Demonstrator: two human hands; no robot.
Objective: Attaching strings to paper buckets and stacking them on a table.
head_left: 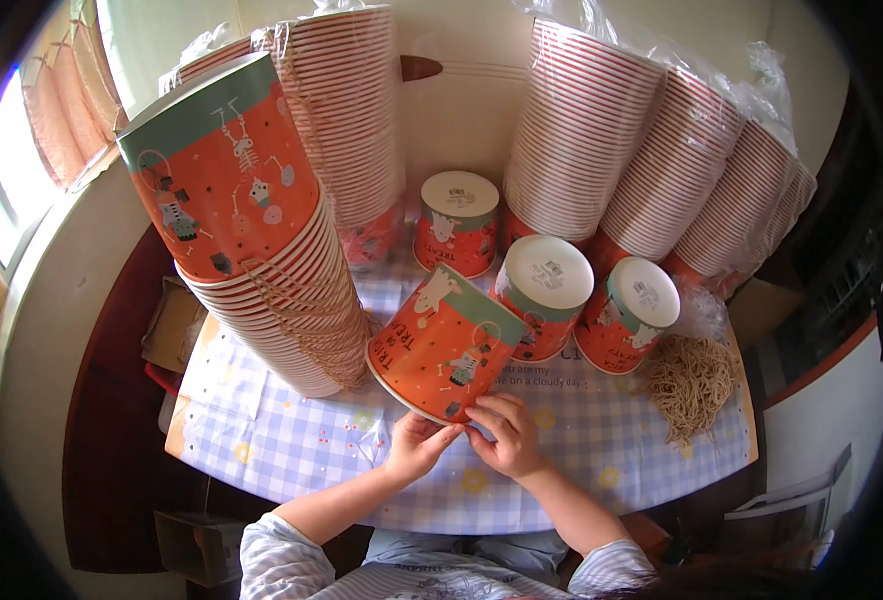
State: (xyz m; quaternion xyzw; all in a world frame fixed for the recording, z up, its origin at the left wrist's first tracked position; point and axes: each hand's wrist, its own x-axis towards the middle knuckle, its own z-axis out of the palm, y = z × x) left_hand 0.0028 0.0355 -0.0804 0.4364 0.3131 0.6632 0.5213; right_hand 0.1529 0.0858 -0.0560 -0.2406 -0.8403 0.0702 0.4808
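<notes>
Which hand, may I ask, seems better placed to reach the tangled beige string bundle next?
Probably the right hand: though both hold the orange paper bucket, it is nearer the string bundle than the left hand.

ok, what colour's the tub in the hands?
Tub: orange, green band at one end, printed figures; best in the head view.

Grey-and-white striped sleeves (pixel 283 562), pale blue trousers (pixel 466 548).
</notes>
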